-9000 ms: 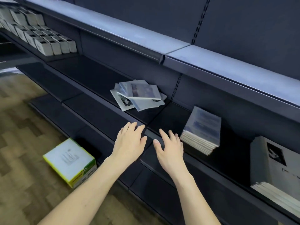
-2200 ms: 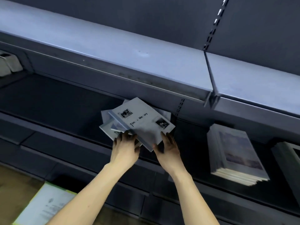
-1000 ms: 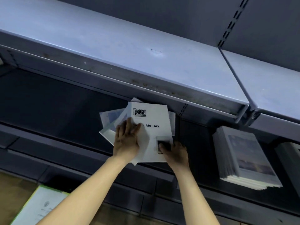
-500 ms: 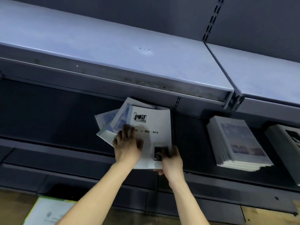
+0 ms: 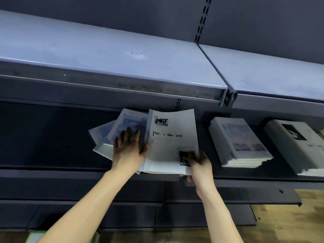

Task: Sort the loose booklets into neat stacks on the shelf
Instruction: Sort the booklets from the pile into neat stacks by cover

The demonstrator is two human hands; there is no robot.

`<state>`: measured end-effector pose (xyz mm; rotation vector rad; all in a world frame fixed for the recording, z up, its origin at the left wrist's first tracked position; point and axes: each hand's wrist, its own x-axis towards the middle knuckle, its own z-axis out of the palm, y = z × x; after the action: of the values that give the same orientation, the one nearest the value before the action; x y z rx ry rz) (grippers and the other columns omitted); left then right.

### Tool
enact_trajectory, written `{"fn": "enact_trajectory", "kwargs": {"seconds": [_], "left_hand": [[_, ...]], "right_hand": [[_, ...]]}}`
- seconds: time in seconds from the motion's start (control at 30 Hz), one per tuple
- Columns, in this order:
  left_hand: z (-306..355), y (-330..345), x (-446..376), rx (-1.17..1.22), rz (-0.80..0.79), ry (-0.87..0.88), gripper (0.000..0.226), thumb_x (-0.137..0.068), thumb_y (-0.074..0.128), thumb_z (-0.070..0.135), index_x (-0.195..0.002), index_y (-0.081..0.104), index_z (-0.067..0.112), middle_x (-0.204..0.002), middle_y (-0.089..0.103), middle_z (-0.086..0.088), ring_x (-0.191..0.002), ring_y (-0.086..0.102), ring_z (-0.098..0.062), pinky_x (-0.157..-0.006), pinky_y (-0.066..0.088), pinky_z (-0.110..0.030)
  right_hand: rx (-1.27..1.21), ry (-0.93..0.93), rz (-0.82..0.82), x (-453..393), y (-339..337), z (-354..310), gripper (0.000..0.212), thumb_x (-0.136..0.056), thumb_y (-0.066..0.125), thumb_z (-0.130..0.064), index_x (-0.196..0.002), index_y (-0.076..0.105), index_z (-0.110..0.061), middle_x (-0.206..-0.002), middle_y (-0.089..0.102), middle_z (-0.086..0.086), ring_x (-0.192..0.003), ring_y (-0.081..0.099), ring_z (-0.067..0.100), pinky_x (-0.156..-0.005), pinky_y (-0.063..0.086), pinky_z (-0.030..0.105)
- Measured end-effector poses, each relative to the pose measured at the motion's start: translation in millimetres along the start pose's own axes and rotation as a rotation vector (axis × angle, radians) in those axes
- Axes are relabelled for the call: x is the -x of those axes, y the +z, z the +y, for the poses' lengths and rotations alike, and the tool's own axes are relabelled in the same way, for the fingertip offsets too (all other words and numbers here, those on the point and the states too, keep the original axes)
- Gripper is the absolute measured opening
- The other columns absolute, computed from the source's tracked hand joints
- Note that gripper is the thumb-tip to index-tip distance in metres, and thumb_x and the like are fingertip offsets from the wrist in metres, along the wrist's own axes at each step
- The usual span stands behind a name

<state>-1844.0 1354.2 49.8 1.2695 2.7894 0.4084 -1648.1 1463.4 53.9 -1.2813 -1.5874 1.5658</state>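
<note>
A loose pile of booklets lies on the dark middle shelf. On top, a grey booklet titled "Time & Memory" is lifted at its near edge. My right hand pinches its lower right corner, thumb on the cover. My left hand lies flat with spread fingers on the blue-covered booklets fanned out to the left. A neat stack of blue-covered booklets sits to the right, and beyond it a stack of grey booklets.
A pale shelf board overhangs the booklets from above. Lower dark shelves jut out beneath my arms. A green-edged box shows at the bottom left on the wooden floor.
My right hand has lifted the "Time & Memory" booklet and shifted it to the right, off the pile. My left hand has slid left onto the blue booklets.
</note>
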Motion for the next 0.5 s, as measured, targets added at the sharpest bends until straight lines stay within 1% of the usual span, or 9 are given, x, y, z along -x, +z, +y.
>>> {"fn": "enact_trajectory", "kwargs": {"seconds": [0.07,0.13,0.2,0.27,0.33,0.4,0.43,0.5], "left_hand": [[10.4,-8.0,0.1,-0.014,0.000,0.029,0.079,-0.090,0.004,0.065,-0.157,0.007,0.024,-0.163,0.008,-0.013,-0.150,0.011,-0.032,-0.121,0.011,-0.049],[20.4,-14.1,-0.6,0.015,-0.010,0.046,0.072,-0.095,0.011,0.062,-0.157,0.004,0.026,-0.164,0.005,-0.010,-0.150,0.007,-0.030,-0.122,0.008,-0.048],[30.9,-19.2,-1.3,0.027,-0.028,0.064,0.068,-0.098,0.014,0.059,-0.157,0.000,0.029,-0.164,0.001,-0.007,-0.151,0.003,-0.028,-0.122,0.003,-0.047],[42.6,-22.1,-0.9,0.013,-0.051,0.074,0.065,-0.100,0.015,0.057,-0.157,-0.001,0.030,-0.164,-0.001,-0.005,-0.151,0.001,-0.027,-0.122,0.002,-0.046],[55.3,-22.7,0.4,0.001,-0.063,0.074,0.064,-0.101,0.016,0.056,-0.157,0.003,0.029,-0.164,0.000,-0.004,-0.151,0.003,-0.027,-0.122,0.003,-0.045],[71.1,-20.1,1.9,-0.014,-0.068,0.088,0.063,-0.101,0.016,0.055,-0.157,0.006,0.029,-0.164,0.002,-0.003,-0.151,0.004,-0.026,-0.122,0.003,-0.044],[79.0,-18.2,2.4,-0.014,-0.073,0.096,0.061,-0.101,0.017,0.054,-0.156,0.007,0.029,-0.164,0.003,-0.003,-0.151,0.004,-0.025,-0.122,0.003,-0.044],[95.6,-14.7,4.6,-0.009,-0.075,0.116,0.058,-0.103,0.019,0.050,-0.156,0.010,0.028,-0.164,0.005,-0.003,-0.151,0.005,-0.024,-0.122,0.003,-0.044]], "right_hand": [[-0.010,-0.014,0.026,-1.5,-11.3,-2.3,0.017,-0.104,0.046,-0.019,-0.115,0.058,-0.024,-0.092,0.067,0.007,-0.060,0.058,0.024,-0.039,0.037,0.025],[-0.010,-0.022,0.056,-3.7,-23.0,-2.8,0.018,-0.104,0.044,-0.022,-0.115,0.058,-0.021,-0.085,0.064,0.008,-0.063,0.053,0.024,-0.041,0.037,0.026],[-0.001,-0.048,0.079,-4.8,-36.5,-4.2,0.017,-0.103,0.044,-0.020,-0.112,0.058,-0.020,-0.081,0.061,0.010,-0.060,0.052,0.023,-0.041,0.037,0.027],[0.013,-0.073,0.106,-5.0,-53.1,-6.3,0.016,-0.103,0.044,-0.020,-0.110,0.059,-0.019,-0.083,0.062,0.012,-0.059,0.054,0.022,-0.040,0.037,0.026],[0.016,-0.071,0.131,-7.3,-71.5,-4.9,0.016,-0.102,0.044,-0.023,-0.109,0.058,-0.017,-0.087,0.063,0.016,-0.064,0.058,0.030,-0.041,0.038,0.025],[0.019,-0.073,0.161,-8.5,-92.6,-3.0,0.015,-0.101,0.044,-0.024,-0.103,0.058,-0.020,-0.090,0.064,0.021,-0.069,0.059,0.038,-0.040,0.038,0.024],[0.025,-0.081,0.179,-7.9,-102.8,-3.2,0.015,-0.102,0.044,-0.024,-0.098,0.058,-0.023,-0.091,0.063,0.022,-0.069,0.059,0.037,-0.040,0.039,0.024],[0.025,-0.086,0.206,-2.9,-123.3,-6.9,0.019,-0.103,0.043,-0.023,-0.092,0.058,-0.027,-0.091,0.064,0.017,-0.070,0.060,0.033,-0.040,0.046,0.030]]}}
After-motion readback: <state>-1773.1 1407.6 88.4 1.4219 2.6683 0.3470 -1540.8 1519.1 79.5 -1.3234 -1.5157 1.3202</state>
